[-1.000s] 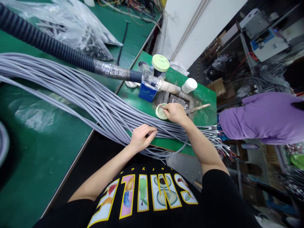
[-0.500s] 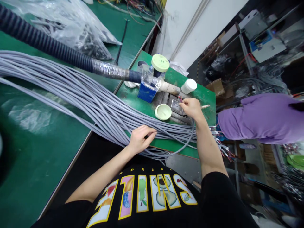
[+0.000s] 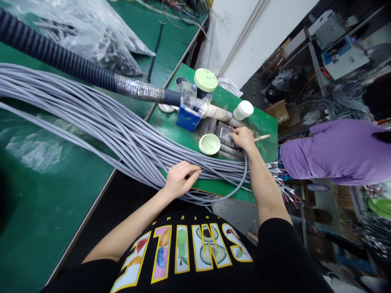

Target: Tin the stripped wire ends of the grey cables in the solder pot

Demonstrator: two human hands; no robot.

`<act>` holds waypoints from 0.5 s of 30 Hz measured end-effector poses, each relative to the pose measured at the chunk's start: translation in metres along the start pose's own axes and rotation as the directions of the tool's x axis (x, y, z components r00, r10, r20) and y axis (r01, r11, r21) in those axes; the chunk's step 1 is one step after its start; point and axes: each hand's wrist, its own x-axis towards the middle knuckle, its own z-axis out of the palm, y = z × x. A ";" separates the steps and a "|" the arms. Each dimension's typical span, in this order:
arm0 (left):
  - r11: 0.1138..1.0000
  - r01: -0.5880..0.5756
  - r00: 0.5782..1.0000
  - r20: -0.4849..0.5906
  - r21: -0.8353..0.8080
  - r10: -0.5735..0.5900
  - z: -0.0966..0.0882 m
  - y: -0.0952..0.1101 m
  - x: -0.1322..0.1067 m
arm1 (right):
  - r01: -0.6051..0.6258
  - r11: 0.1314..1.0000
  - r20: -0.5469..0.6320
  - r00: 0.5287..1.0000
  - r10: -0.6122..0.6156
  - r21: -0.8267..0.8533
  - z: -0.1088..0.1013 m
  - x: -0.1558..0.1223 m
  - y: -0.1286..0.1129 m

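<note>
A single grey cable (image 3: 245,165) is held near its end by my right hand (image 3: 243,137), the fingers pinched. Thin coloured wires (image 3: 232,129) stick out of that end above a small metal pot with a shiny silvery surface (image 3: 225,135). My left hand (image 3: 180,178) lies on the near edge of a thick bundle of grey cables (image 3: 134,138), its fingers curled in; whatever is under them is hidden. Just left of the pot sits an open pale green tub (image 3: 209,144). A thin stick (image 3: 262,138) lies beyond my right hand.
A ribbed black hose (image 3: 76,63) runs to a blue box (image 3: 188,118) and a pale pipe (image 3: 218,112) by the pot. Behind stand a green-lidded jar (image 3: 205,80) and a white jar (image 3: 243,110). A person in purple (image 3: 332,152) is at the right.
My right hand has moved slightly left and inward with the cable, bringing the wire ends closer to the silvery surface. My left hand stays on the bundle.
</note>
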 end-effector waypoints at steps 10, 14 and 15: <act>1.000 0.001 1.000 -0.031 -0.027 -0.002 0.001 -0.002 0.001 | 0.206 0.836 -0.178 0.975 -0.132 0.508 -0.032 -0.052 0.000; 0.976 0.087 0.993 -0.056 -0.201 -0.100 0.006 0.007 0.005 | 0.225 0.615 -0.185 0.974 -0.129 0.756 -0.037 -0.107 -0.015; 0.945 0.146 0.985 -0.047 -0.292 -0.167 0.010 0.011 0.006 | 0.225 0.571 -0.186 0.974 -0.126 0.790 -0.036 -0.119 -0.019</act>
